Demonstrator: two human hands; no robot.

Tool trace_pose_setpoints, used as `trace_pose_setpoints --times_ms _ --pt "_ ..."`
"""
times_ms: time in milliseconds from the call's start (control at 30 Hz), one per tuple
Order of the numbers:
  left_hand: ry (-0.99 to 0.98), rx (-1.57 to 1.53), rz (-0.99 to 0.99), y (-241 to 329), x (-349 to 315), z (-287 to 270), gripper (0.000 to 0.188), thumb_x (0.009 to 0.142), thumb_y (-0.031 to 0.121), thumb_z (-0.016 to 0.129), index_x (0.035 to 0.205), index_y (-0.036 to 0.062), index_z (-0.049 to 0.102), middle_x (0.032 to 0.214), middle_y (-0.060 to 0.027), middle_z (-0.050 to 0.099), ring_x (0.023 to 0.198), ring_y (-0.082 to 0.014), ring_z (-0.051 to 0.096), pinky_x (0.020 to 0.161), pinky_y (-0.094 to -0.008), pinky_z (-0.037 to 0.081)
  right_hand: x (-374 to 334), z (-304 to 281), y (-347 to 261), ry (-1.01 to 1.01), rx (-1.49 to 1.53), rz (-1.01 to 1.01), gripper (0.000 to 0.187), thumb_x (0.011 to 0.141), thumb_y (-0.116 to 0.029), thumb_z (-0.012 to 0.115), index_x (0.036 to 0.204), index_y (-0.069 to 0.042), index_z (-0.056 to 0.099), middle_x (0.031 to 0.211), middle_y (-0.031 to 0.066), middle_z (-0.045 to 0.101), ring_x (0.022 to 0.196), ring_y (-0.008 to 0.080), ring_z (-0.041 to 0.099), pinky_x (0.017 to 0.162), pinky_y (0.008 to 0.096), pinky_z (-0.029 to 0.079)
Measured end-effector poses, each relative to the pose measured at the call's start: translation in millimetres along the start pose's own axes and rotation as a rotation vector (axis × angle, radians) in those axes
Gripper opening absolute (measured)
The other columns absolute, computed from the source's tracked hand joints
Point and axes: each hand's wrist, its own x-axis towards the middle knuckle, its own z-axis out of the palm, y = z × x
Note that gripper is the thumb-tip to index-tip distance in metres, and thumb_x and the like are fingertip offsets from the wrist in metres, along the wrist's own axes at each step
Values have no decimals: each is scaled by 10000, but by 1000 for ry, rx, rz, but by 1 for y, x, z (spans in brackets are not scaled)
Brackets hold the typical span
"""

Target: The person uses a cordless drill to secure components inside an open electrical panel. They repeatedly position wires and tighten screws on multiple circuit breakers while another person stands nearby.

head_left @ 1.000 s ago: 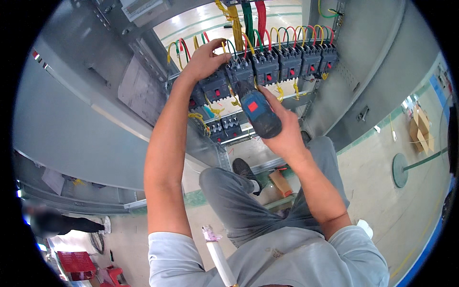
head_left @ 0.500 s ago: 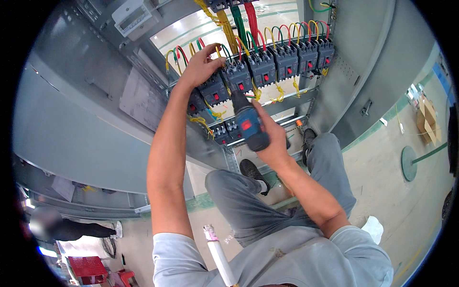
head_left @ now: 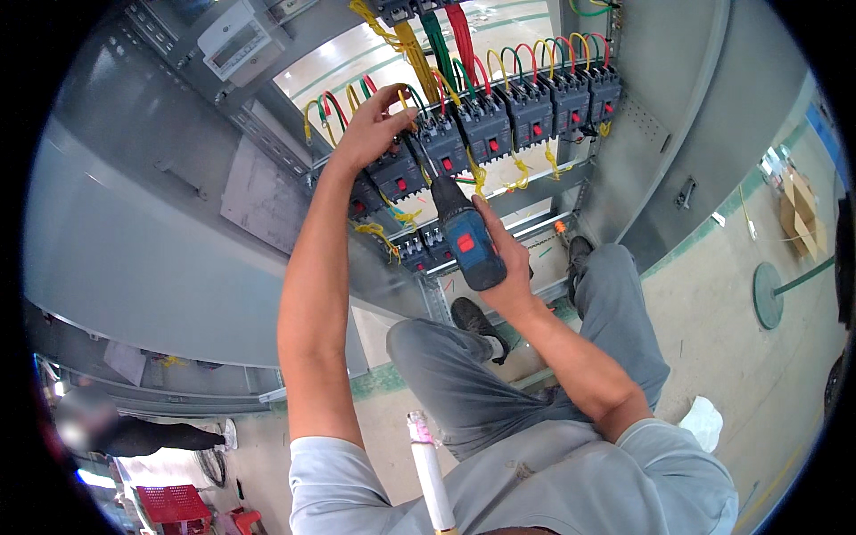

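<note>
A row of dark grey circuit breakers [head_left: 492,134] with red switches spans the cabinet, with coloured wires looping into their upper terminals. My left hand [head_left: 370,134] is at the top of a breaker left of the middle, thumb and forefinger closed around a short yellow wire [head_left: 402,98]. In my right hand [head_left: 510,272] is a blue and black cordless drill [head_left: 468,236], gripped by its handle. Its long thin bit [head_left: 429,160] points up toward the terminals beside my left fingertips. Whether the tip touches a screw is too small to tell.
The grey cabinet door [head_left: 152,259] stands at left, with a side panel [head_left: 687,152] at right. Tied yellow wires [head_left: 520,175] hang below the breakers. A cigarette [head_left: 430,473] juts up in front of my shirt. An open cardboard box [head_left: 800,214] and a person [head_left: 160,435] are farther off.
The drill has swung slightly to the right and down at its rear, and its bit now shows clearly. My left hand keeps its place at the breaker.
</note>
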Motion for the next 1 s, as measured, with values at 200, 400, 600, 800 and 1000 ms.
trace_pose_setpoints --times_ms 200,400,600,800,1000 --pt "-5 26 4 7 -5 -1 549 1037 314 661 1509 73 519 1370 -79 652 1007 -139 708 571 -257 513 -7 -2 3 -13 -4 36 832 801 -16 790 1561 -8 451 1346 256 671 1163 399 711 958 397 562" --pt "-30 -47 -29 5 -1 -7 540 1026 322 676 1483 66 545 1329 -70 661 1005 -133 703 629 -263 552 -1 -7 0 -34 18 48 828 808 -4 777 1565 -6 442 1377 266 651 1225 404 684 996 400 546" --pt "69 -88 62 -5 6 -1 564 998 247 726 1468 -6 543 1078 -85 708 860 -99 685 641 -265 572 -1 -10 2 -59 50 120 815 809 -1 772 1559 -9 452 1389 268 643 1241 406 676 1010 402 541" --pt "31 -13 84 -11 9 -5 559 979 234 751 1453 -2 572 935 -64 724 851 -98 666 719 -271 549 -5 -8 4 -28 110 104 814 811 -5 770 1559 -4 449 1358 269 661 1217 400 690 996 401 549" --pt "61 172 90 -8 6 -6 566 945 222 777 1442 16 600 1067 -121 746 968 -166 683 895 -331 535 -5 -8 2 -27 115 133 809 815 -6 762 1562 -3 450 1350 261 670 1188 392 706 991 398 551"
